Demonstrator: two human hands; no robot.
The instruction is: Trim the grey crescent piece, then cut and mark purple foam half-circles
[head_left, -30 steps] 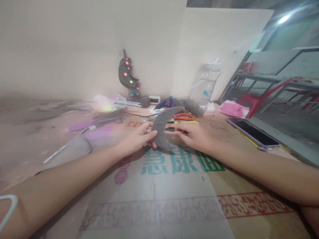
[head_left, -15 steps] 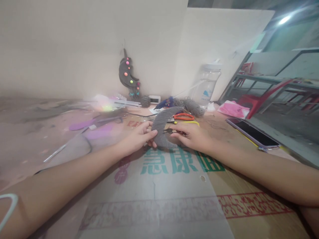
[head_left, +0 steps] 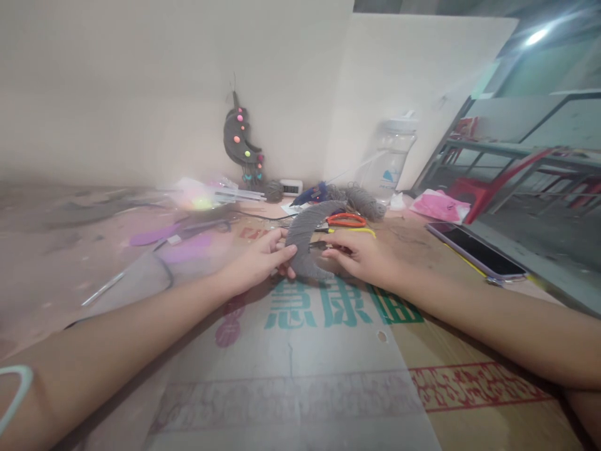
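Upright over the cardboard stands a crescent wrapped in grey yarn [head_left: 302, 241], its hollow side facing right. My left hand [head_left: 265, 258] grips its outer edge, thumb in front and fingers behind. My right hand [head_left: 364, 255] is closed round a small dark pointed tool [head_left: 318, 245], whose tip reaches to the crescent's inner edge. Most of that tool is hidden in my fingers, so its kind is unclear. Just behind lie scissors with orange handles [head_left: 346, 220] and a tool with yellow handles [head_left: 357, 231].
A blue glue gun [head_left: 310, 194], grey yarn [head_left: 364, 202] and a water bottle [head_left: 392, 163] stand along the wall. A finished-looking crescent with coloured pompoms [head_left: 237, 139] hangs there. On the right are a phone [head_left: 476, 250] and a pink cloth [head_left: 440, 206]; printed cardboard [head_left: 328, 357] covers the front.
The dark tool and my right fingertips have shifted very slightly at the crescent's inner edge. My left hand and the crescent stay in place.
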